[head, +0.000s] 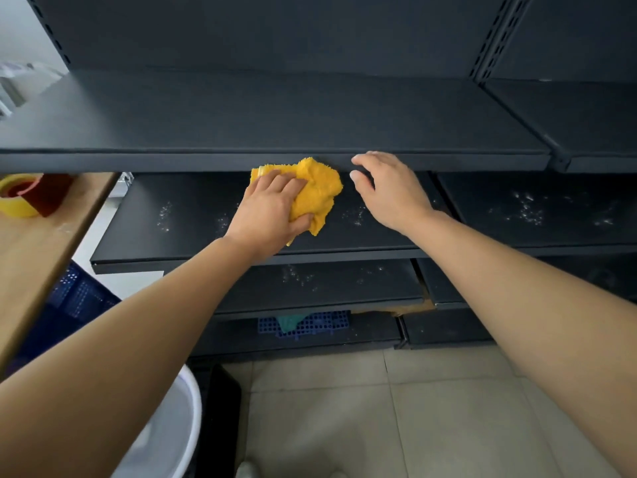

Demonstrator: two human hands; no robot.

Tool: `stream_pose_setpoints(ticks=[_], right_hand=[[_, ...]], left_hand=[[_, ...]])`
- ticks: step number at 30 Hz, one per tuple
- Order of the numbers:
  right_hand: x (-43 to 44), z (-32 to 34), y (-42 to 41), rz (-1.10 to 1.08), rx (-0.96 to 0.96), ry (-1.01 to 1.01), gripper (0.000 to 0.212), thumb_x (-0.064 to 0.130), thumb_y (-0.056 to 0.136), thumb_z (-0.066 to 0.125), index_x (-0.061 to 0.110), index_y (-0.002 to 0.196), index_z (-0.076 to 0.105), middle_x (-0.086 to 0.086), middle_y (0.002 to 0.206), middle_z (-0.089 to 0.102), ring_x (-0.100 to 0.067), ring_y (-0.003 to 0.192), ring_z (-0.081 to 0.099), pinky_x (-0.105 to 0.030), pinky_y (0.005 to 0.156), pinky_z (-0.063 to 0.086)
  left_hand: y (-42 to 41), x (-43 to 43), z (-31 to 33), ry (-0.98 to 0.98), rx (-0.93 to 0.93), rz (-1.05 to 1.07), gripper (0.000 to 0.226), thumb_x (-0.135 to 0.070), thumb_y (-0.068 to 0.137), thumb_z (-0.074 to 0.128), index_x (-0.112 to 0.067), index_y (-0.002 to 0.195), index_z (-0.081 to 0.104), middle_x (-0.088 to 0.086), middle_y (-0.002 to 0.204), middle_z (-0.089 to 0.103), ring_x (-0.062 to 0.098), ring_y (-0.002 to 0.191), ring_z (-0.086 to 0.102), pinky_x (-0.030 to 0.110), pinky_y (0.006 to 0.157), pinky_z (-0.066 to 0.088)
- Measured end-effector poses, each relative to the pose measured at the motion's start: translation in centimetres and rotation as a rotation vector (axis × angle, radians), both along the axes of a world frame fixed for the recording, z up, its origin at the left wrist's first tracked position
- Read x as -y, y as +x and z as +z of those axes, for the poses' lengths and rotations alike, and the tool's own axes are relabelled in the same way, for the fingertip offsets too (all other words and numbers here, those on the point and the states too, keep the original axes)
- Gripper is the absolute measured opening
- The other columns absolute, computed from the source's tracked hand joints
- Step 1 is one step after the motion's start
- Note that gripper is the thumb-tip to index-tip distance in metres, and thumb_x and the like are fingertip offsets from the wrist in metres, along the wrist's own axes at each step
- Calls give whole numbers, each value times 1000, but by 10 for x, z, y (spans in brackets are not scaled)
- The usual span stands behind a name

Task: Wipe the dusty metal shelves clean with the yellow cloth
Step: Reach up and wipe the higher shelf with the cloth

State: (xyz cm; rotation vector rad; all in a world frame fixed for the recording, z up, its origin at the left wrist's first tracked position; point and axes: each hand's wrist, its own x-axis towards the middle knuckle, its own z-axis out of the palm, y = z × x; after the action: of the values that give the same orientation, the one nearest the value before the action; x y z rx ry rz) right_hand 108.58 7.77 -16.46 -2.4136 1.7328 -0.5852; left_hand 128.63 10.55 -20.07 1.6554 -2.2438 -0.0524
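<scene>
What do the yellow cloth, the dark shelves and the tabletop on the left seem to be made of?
Yellow cloth: soft fluffy textile, probably microfibre or terry; its surface looks nubbly.
Shelf: matte dark painted metal, judging by its thin folded front edge.
Tabletop: wood or wood-look laminate; pale grain shows.

Yellow cloth [319, 193] partly hidden under left hand [272, 208]; white basin [179, 422] cut by bottom edge, blurred.

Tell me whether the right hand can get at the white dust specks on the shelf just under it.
Probably yes. The right hand is at the upper shelf front edge, and the dust specks lie just below it with nothing between. The yellow cloth is in the left hand, though.
</scene>
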Motion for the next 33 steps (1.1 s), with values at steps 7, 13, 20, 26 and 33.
stream_pose_setpoints(ticks=[7, 13, 20, 26, 33], right_hand=[[4, -59, 17, 67, -98, 169, 45, 31, 101, 39, 10, 140, 41, -5, 148, 41, -18, 142, 26, -33, 114, 23], [30, -118, 57, 48, -122, 268, 48, 32, 101, 38, 8, 142, 39, -7, 150, 37, -21, 144, 23, -33, 116, 19], [56, -176, 111, 52, -98, 313, 50, 33, 102, 36, 6, 143, 35, -8, 152, 34, -22, 145, 19, -32, 117, 15], [77, -208, 146, 28, -115, 327, 53, 36, 102, 31, 8, 147, 28, -8, 157, 23, -21, 147, 12, -33, 120, 10], [95, -231, 162, -22, -155, 319, 59, 41, 101, 28, 10, 150, 17, -7, 160, 9, -20, 148, 2, -36, 121, 3]], left_hand=[[37, -14, -61, 210, -301, 297, 50, -37, 88, 57, -12, 129, 46, 10, 126, 52, 32, 115, 48, 46, 98, 39], [84, 3, -123, 241, -290, 439, 56, -39, 92, 51, -11, 138, 38, 13, 129, 50, 34, 118, 46, 45, 102, 33], [158, 40, -171, 80, -243, 580, 57, -39, 93, 48, -8, 139, 35, 16, 137, 46, 35, 125, 40, 45, 110, 23], [245, 77, -197, 129, -218, 760, 64, -40, 94, 45, -9, 146, 23, 16, 150, 28, 33, 140, 21, 49, 115, 12], [260, 126, -219, 449, -90, 680, 78, -59, 90, 38, -23, 151, 5, 6, 159, 4, 30, 145, -2, 50, 117, -2]])
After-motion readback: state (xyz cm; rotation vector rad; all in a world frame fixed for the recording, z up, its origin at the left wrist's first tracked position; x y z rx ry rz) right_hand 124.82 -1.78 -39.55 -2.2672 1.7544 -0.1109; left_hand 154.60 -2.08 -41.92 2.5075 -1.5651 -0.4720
